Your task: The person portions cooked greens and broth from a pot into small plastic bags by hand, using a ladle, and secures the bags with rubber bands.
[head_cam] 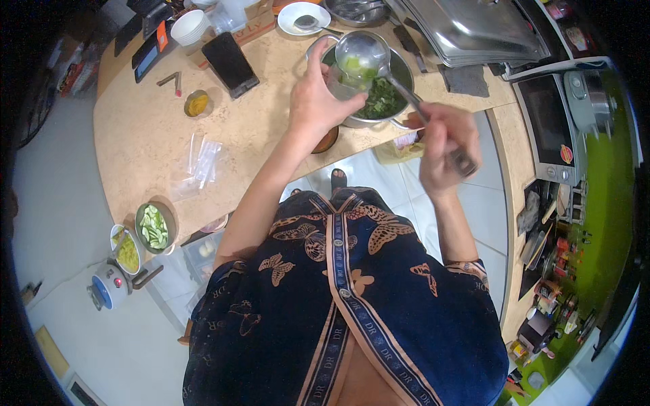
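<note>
My left hand (320,96) grips a clear plastic cup (341,87), tilted above a metal pot (406,76). In my right hand (449,142) is a metal ladle (363,48), gripped by its handle, its bowl at the cup's mouth. Pale green pieces (358,66) show in the ladle's bowl, against the cup. Beneath them the pot holds chopped green leaves (383,99). Part of the pot's inside is hidden behind the ladle, the cup and my left hand. A brown bowl (326,141) sits partly under my left wrist.
On the table (137,132) are a phone (231,63), a small bowl of yellow powder (197,105) and plastic bags (203,162). A bowl of sliced green vegetables (153,227) stands at the left corner. A white plate (289,20) with a spoon and a knife (409,48) lie beyond the pot.
</note>
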`<control>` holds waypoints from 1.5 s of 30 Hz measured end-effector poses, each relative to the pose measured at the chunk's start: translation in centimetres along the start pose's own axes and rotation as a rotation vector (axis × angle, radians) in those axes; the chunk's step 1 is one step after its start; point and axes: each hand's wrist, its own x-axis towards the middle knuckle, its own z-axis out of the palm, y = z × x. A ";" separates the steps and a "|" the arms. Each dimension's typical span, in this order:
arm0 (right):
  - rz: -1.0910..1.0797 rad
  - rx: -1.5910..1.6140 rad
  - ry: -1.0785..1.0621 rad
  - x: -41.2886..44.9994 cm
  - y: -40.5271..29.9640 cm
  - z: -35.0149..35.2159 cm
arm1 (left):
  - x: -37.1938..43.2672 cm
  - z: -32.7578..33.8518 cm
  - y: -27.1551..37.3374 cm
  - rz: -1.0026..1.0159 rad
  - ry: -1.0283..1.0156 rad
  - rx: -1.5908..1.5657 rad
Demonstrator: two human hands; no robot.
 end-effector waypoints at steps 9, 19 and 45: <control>-0.480 -0.180 -0.183 -2.6 -0.3 -0.3 | -1.0 -0.4 -0.7 0.036 0.041 -0.113; 0.552 0.137 0.164 -1.7 9.9 5.1 | -6.0 -2.6 -2.0 -0.034 -0.007 -0.288; 0.631 0.303 0.193 1.8 12.1 5.0 | -6.0 -4.1 -1.5 0.026 0.007 -0.232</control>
